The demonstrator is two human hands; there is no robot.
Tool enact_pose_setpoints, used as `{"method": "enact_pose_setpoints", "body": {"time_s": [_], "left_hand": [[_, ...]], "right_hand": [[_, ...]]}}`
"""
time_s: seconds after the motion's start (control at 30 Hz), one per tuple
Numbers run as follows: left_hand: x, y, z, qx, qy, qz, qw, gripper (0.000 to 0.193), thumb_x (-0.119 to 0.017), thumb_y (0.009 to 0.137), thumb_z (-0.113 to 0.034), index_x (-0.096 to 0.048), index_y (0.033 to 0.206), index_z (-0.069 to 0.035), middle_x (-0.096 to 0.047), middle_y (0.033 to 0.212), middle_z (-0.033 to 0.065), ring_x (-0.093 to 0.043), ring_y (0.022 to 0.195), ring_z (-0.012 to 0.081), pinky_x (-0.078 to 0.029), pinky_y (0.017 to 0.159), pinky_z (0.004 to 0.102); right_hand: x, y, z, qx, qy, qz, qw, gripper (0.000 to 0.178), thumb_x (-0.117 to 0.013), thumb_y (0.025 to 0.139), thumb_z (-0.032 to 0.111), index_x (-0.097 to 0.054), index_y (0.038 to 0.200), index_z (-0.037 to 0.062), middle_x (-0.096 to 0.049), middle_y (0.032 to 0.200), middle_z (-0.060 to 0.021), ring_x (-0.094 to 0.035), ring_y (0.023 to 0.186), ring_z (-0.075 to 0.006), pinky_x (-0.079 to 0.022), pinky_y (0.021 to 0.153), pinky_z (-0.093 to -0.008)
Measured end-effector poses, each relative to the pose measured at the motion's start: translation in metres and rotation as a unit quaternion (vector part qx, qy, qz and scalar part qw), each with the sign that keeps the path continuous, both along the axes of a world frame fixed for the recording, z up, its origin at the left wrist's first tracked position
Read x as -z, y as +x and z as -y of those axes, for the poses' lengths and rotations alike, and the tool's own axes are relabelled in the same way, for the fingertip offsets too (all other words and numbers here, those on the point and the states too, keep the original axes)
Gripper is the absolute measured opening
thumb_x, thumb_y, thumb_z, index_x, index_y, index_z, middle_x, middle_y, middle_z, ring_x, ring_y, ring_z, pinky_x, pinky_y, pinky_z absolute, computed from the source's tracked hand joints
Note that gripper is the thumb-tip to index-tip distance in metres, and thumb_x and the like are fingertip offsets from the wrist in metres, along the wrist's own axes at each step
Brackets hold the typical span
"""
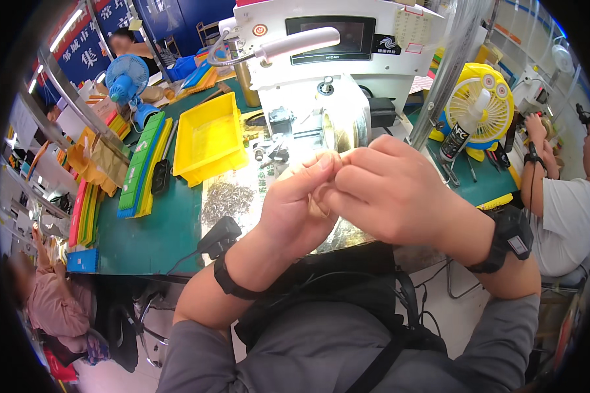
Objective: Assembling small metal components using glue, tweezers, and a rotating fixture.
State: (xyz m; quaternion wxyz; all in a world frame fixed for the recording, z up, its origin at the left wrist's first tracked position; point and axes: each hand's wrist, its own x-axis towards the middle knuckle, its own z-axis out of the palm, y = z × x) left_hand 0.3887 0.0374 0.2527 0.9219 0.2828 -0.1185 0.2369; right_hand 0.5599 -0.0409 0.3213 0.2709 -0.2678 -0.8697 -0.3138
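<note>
My left hand (299, 203) and my right hand (393, 190) meet in front of the machine, their fingertips pressed together. The fingers of both are closed and curled; whatever they pinch is too small or too hidden to name. Just beyond them stands a white bench machine (269, 72) with a dark screen (331, 38). A round metal part (342, 128) on its front glows under the lamp (301, 44). To the left of my hands, a heap of tiny metal pieces (228, 200) lies on the bright work plate.
A yellow bin (210, 141) and stacked coloured trays (144, 164) occupy the green bench's left side. Near my left wrist sits a black corded device (220, 237). On the right are a metal post (447, 78), a bottle (462, 131) and a yellow fan (482, 105). People sit at both sides.
</note>
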Motion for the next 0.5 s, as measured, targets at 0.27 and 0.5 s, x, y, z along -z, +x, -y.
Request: {"method": "enact_pose_setpoints", "body": {"time_s": [0.27, 0.5], "left_hand": [[0.003, -0.014, 0.003, -0.152, -0.031, -0.076, 0.985, 0.029, -0.045, 0.108, -0.019, -0.063, 0.115, 0.003, -0.067, 0.126, 0.0186, -0.064, 0.112, 0.0215, -0.048, 0.104, 0.0391], [0.001, -0.015, 0.002, -0.106, -0.045, -0.071, 0.991, 0.027, -0.045, 0.108, -0.018, -0.063, 0.113, 0.002, -0.069, 0.115, 0.0139, -0.065, 0.107, 0.0206, -0.050, 0.099, 0.0358]], "right_hand": [[0.005, 0.004, -0.007, 0.029, -0.071, -0.109, 0.991, 0.011, -0.070, 0.070, 0.014, -0.062, 0.078, 0.0126, -0.054, 0.078, -0.0004, -0.058, 0.075, -0.0188, -0.042, 0.064, -0.0328], [0.007, -0.008, -0.006, 0.033, -0.045, 0.006, 0.998, 0.009, -0.067, 0.075, 0.015, -0.064, 0.082, 0.0106, -0.057, 0.084, -0.0015, -0.057, 0.074, -0.0177, -0.041, 0.063, -0.0323]]}}
